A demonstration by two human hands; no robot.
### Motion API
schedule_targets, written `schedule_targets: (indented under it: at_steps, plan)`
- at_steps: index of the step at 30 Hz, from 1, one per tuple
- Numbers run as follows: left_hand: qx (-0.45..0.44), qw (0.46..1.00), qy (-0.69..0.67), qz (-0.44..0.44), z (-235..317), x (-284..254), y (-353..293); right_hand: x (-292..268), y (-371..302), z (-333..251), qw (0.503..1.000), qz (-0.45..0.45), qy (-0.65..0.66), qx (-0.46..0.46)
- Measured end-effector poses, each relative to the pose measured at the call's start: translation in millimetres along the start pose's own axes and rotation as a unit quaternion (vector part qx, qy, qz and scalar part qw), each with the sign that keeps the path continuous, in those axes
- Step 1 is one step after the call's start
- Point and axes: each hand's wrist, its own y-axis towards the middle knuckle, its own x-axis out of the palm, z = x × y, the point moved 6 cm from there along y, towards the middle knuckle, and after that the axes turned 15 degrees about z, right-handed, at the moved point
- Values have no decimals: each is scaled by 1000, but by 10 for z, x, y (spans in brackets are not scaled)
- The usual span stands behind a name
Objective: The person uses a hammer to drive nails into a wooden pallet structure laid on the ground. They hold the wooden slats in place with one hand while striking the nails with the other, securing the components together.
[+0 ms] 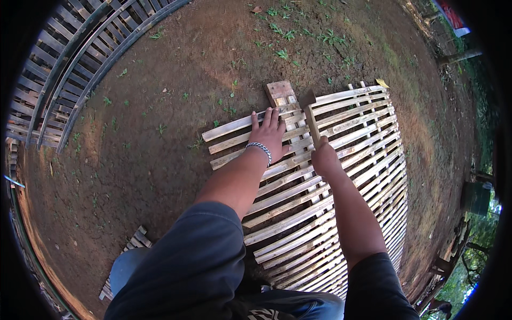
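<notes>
A panel of pale split-bamboo slats lies on the ground before me, its slats crossing lengthwise strips underneath. My left hand rests flat on the slats near the far end, fingers spread, a chain bracelet on its wrist. A hammer with a wooden handle is gripped in my right hand. Its dark head is at the panel's far edge, close to the last slat; I cannot tell whether it touches. Under the strips' far end sits a short wooden board.
Another slatted panel with dark curved rails stands at the far left. A small bundle of slats lies beside my left knee. Bare soil with sparse weeds surrounds the panel. A dark green container stands at the right edge.
</notes>
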Motion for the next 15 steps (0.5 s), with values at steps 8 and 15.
schedule_targets:
  at_steps: [8,15]
  plan:
    - [-2,1000,14,5,-97,73,-46,-943,253,-599,986,128,91,-62]
    - [0,1000,-2,9,-4,33,-23,-873,348,-359,969,-87,-175,-148]
